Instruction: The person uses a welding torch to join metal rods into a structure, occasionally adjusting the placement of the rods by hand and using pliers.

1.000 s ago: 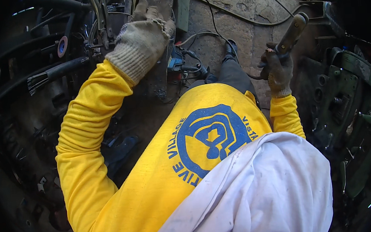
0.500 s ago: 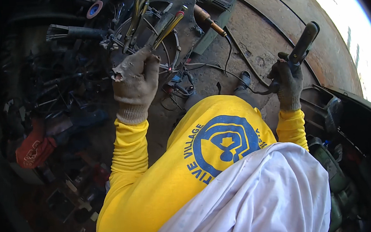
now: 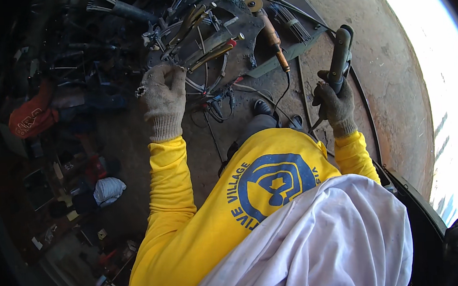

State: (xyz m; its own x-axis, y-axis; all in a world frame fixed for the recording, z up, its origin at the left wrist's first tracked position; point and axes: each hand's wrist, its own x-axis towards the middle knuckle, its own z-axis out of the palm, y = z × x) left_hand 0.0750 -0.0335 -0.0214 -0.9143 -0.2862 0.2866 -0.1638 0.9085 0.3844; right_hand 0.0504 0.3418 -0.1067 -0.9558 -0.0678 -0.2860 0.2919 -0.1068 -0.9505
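My left hand (image 3: 163,97), in a worn, torn work glove, has its fingers curled at the near end of a flat metal bar (image 3: 208,47). What lies between the fingertips is hidden. Beside the bar, brass-coloured clamping pliers (image 3: 214,55) and another such pair (image 3: 190,22) sit on a round metal frame (image 3: 222,71) of thin rods. Out to the right, my gloved right hand (image 3: 336,102) is closed around the lower part of a dark welding electrode holder (image 3: 339,56), whose head points up and away.
A copper-coloured grinder (image 3: 271,35) with a cord rests on the bench plate, next to a bundle of thin rods (image 3: 292,25). Cables (image 3: 365,116) cross the concrete floor. Tools and scrap crowd the left, with an orange cloth (image 3: 34,112) and a pale cloth (image 3: 109,191).
The view has shifted, so the bench things sit differently in the picture. My right hand, with the electrode holder, appears further left and more upright. The left hand remains by the bar's near end.
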